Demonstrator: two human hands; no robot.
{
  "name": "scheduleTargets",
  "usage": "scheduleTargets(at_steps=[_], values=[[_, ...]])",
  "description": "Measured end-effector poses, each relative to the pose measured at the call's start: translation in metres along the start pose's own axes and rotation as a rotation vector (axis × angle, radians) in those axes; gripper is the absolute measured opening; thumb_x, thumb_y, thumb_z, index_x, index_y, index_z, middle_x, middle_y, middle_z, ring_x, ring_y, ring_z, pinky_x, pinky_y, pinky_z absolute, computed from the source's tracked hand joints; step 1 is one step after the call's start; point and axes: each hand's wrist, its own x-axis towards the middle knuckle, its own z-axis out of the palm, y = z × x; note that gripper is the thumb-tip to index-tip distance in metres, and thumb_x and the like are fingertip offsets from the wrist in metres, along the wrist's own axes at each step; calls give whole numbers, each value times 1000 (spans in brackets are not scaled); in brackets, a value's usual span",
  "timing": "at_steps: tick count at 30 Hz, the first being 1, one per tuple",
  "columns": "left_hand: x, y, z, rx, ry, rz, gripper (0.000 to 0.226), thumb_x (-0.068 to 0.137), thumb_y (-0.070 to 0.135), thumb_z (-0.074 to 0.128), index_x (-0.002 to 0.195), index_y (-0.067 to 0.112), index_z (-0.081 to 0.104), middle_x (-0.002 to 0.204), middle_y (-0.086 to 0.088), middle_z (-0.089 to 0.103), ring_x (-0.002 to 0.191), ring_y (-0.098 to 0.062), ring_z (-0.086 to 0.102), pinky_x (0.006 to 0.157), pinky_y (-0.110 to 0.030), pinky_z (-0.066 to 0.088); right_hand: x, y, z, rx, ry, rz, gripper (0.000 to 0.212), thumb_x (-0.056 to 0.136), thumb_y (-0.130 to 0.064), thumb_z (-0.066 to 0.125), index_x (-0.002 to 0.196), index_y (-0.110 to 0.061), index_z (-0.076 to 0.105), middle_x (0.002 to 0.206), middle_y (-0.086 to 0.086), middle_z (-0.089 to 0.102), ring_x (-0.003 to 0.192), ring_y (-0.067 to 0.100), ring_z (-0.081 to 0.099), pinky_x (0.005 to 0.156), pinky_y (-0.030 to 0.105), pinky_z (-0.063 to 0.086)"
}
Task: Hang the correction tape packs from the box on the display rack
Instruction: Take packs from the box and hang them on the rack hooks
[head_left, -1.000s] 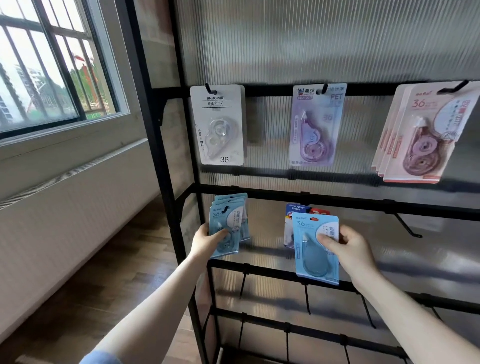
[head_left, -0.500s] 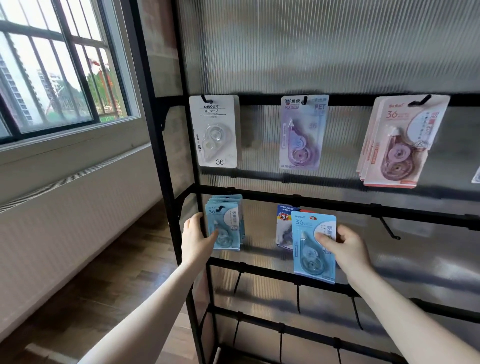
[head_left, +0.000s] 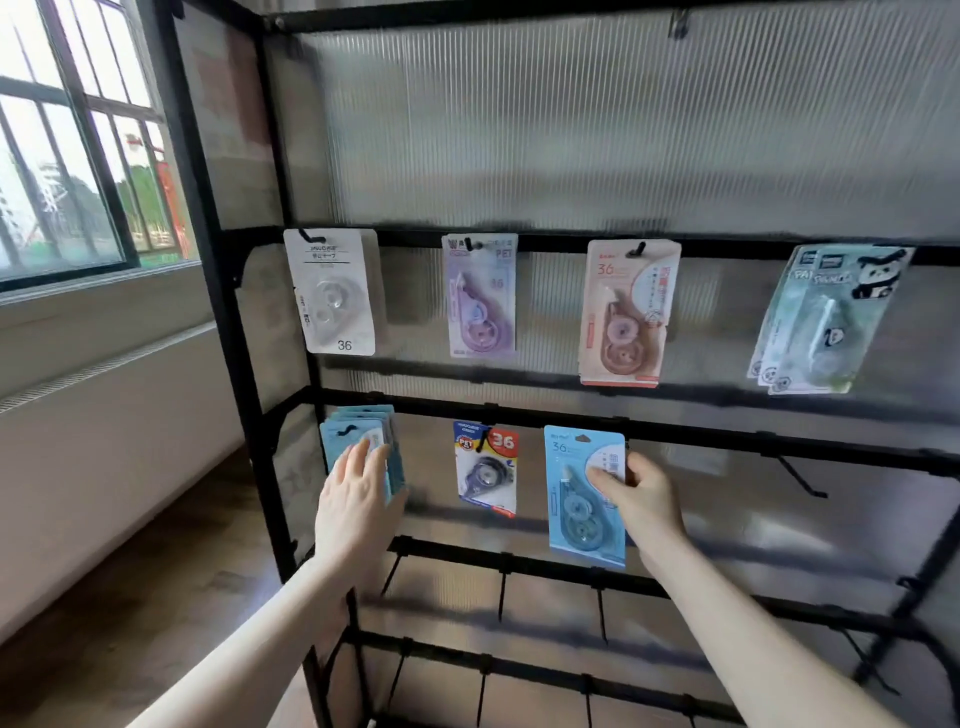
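Ribbed translucent panels back a black display rack (head_left: 244, 332) standing next to a window (head_left: 78, 156) on the left. So the right hand (head_left: 641, 499) pinches a blue correction tape pack (head_left: 582, 499) by its right edge, thumb on the front, holding it up just under the second rail, right of a dark PET pack (head_left: 485, 470). Over at the left, the left hand (head_left: 356, 501) lies flat with straight fingers on a hanging stack of blue packs (head_left: 363, 441). Top row has white, purple, pink and panda packs on hooks.
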Motion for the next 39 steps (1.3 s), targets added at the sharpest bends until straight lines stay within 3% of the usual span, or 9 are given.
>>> scheduleTargets(at_steps=[8, 13, 19, 23, 29, 39], values=[[-23, 54, 13, -7, -87, 19, 62, 89, 39, 59, 143, 18, 37, 154, -7, 27, 143, -23, 20, 114, -34, 21, 8, 14, -47, 10, 46, 27, 10, 83, -18, 70, 83, -9, 64, 82, 3, 71, 80, 24, 68, 71, 43, 54], [-33, 74, 22, -23, -109, 36, 61, 88, 35, 61, 141, 12, 41, 151, -12, 33, 141, -28, 25, 114, -36, 23, 10, 25, -61, 40, 41, 19, 16, 86, -17, 67, 85, -1, 64, 76, 1, 68, 72, 19, 60, 65, 30, 43], [-43, 87, 32, 14, -166, 45, 61, 91, 36, 58, 144, 16, 35, 152, -7, 30, 142, -24, 23, 113, -34, 26, 15, 37, -64, 29, 25, 37, 15, 88, -17, 64, 81, -3, 63, 72, 0, 63, 66, 14, 54, 57, 27, 36], [-45, 90, 37, 35, -186, 67, 56, 89, 34, 59, 139, 16, 42, 141, -4, 43, 132, -23, 37, 102, -32, 37, 23, 43, -62, 42, 19, 68, 20, 88, -19, 64, 78, -1, 61, 72, 4, 63, 66, 16, 52, 59, 28, 35], [-40, 92, 40, 31, -176, 58, 53, 86, 29, 65, 135, 14, 49, 134, -6, 51, 125, -27, 45, 98, -37, 41, 36, 49, -57, 12, -7, 85, 31, 87, -21, 63, 83, 9, 56, 71, 7, 58, 65, 17, 47, 59, 28, 31], [-29, 94, 47, 51, -221, 37, 50, 89, 32, 61, 135, 15, 47, 130, -5, 53, 122, -26, 47, 95, -36, 42, 36, 57, -53, -84, -90, 54, 23, 90, -23, 61, 71, -12, 57, 69, 0, 61, 63, 15, 50, 52, 25, 31]])
